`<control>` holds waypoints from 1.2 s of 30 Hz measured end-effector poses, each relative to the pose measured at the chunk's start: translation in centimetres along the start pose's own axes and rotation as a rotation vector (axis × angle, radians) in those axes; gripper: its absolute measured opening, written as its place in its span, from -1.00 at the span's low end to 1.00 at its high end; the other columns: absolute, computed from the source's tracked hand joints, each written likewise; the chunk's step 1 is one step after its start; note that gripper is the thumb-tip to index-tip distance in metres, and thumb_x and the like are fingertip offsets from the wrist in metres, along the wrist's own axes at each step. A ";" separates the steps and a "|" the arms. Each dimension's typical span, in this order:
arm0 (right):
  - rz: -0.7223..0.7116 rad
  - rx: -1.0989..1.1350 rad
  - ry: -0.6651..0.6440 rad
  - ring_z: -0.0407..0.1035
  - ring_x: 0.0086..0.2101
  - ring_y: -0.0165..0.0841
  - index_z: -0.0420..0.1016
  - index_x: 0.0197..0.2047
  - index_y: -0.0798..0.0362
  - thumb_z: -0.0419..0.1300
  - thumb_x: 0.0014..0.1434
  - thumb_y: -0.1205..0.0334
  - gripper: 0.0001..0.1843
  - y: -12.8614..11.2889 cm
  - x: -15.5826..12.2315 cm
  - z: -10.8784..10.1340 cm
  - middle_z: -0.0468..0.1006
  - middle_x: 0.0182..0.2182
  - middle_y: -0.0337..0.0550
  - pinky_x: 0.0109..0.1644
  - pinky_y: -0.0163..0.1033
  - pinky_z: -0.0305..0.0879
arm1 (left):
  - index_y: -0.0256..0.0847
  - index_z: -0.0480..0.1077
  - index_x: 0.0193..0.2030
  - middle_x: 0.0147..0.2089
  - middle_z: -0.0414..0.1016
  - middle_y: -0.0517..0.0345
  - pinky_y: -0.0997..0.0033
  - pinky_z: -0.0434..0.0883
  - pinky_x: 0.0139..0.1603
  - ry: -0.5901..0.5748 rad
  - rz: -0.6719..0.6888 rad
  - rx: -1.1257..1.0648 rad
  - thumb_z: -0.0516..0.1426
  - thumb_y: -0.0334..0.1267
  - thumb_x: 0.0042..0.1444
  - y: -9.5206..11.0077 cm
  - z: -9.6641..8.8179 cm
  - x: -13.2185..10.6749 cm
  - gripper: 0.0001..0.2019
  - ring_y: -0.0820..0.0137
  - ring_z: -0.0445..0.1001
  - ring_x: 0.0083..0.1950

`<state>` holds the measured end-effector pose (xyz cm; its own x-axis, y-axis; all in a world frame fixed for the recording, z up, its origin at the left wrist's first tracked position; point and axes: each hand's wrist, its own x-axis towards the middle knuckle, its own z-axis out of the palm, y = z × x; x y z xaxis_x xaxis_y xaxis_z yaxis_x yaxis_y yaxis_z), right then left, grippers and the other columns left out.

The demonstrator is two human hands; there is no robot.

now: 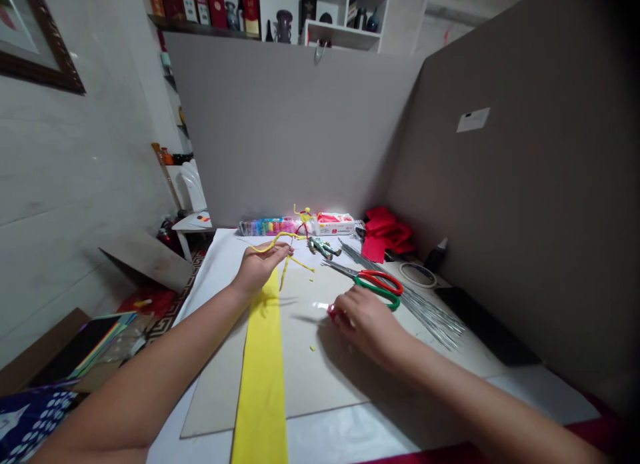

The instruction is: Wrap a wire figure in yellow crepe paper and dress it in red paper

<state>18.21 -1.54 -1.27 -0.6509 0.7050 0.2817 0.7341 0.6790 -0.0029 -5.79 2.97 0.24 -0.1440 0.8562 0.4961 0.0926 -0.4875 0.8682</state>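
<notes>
**Left hand [260, 269] on a yellow wire [273, 241], right hand [367, 327] well off to the side**

The wire lies just beyond the left hand's fingertips and runs mostly crosswise over the table [215, 271], its long axis roughly square to the forearm. One end curls away to the left. The other bends up and to the right toward a small yellow figure [303, 215], and a shorter yellow leg [285, 274] drops below the fingers. The left hand is clearly the nearer. Its fingers lie narrow and close together and seem to pinch the wire, though the grip is hard to read from here.

The right hand sits lower and to the right, its fingers bunched narrow around a small red bit [331, 311]. Whether they actually hold it, I cannot tell.

Between the hands, a yellow paper strip [263, 384] runs lengthwise toward the person, its far end just under the left hand's heel, on a pale card [310, 344]. Just above the right hand lie scissors [380, 287] with red and green handles, their blades pointing left toward a silver figure [323, 248]. To the right, a bundle of thin wires [430, 307] fans across the table. Along the back wall stand a pastel-coloured pack [265, 227], a white box [335, 224] and loose red paper [385, 231].
</notes>
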 end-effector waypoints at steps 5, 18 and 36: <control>0.281 -0.098 0.016 0.38 -0.23 -0.33 0.41 -0.16 0.15 0.12 0.24 0.19 -0.80 6.3 3.4 0.3 0.46 -0.23 -0.12 -0.15 -0.14 0.33 | -0.28 0.53 -0.42 -0.31 0.60 0.01 0.21 0.38 0.01 0.068 0.002 0.037 0.25 -0.13 -0.07 -0.5 -0.3 0.3 -0.78 0.20 0.53 -0.15; 0.077 0.076 0.057 0.19 0.10 -0.29 0.16 0.23 0.09 0.00 0.27 0.19 -0.53 0.9 -1.5 1.7 0.30 0.14 -0.02 0.16 -0.23 0.15 | -0.27 0.53 -0.42 -0.30 0.60 0.01 0.20 0.35 0.03 0.141 -0.002 0.148 0.22 -0.09 -0.07 -3.0 -1.3 1.4 -0.75 0.19 0.51 -0.14; 0.151 -0.082 0.150 0.31 -0.38 -0.21 0.45 -0.38 0.08 -0.03 0.12 0.45 -0.76 8.0 -4.8 -0.8 0.47 -0.38 -0.01 -0.30 -0.16 0.21 | -0.24 0.54 -0.43 -0.28 0.60 0.03 0.26 0.38 -0.05 0.165 -0.049 0.217 0.22 -0.09 -0.07 -4.1 -1.0 0.9 -0.76 0.18 0.52 -0.12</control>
<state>27.36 0.40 -1.84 -0.5008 0.7549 0.4235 0.8385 0.5446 0.0207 -7.29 5.53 -2.84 -0.3101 0.8299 0.4637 0.2876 -0.3830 0.8778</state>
